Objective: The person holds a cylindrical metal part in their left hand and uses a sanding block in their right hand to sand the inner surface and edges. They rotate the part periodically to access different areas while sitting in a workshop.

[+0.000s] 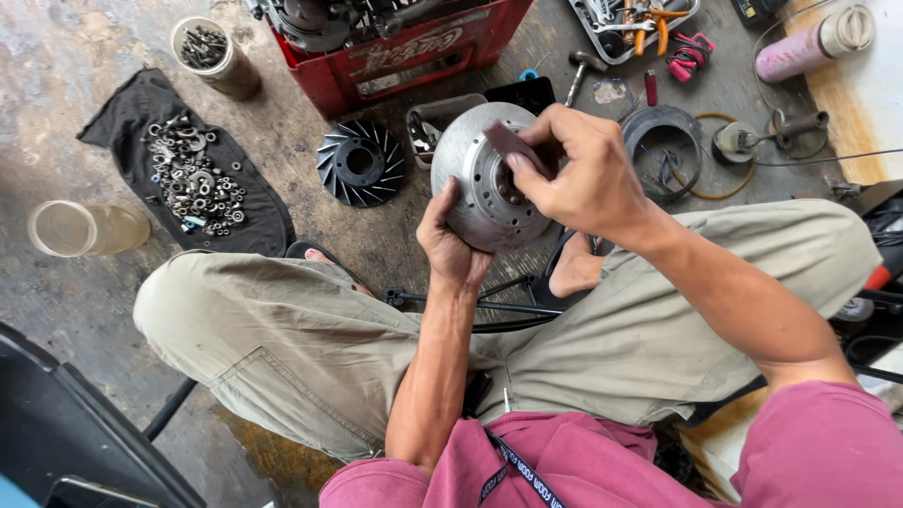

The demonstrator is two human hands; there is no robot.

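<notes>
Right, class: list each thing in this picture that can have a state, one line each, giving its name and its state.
metal disc: held up, tilted, gripped from below by the left hand
dark strip: pressed on the disc by the right hand
black finned disc: lying flat on the floor
clear jar: on its side
black cloth: spread out, covered with washers
grey cup: upright, holding bolts

A stained, grey concrete floor [75,56] is seen, lit by even daylight. A black cloth [254,221] strewn with nuts and washers is spread on it, beside a clear plastic jar [85,229]. A red crate [414,52] is set further back, and a dark chair [85,442] is glimpsed at the lower left.
</notes>
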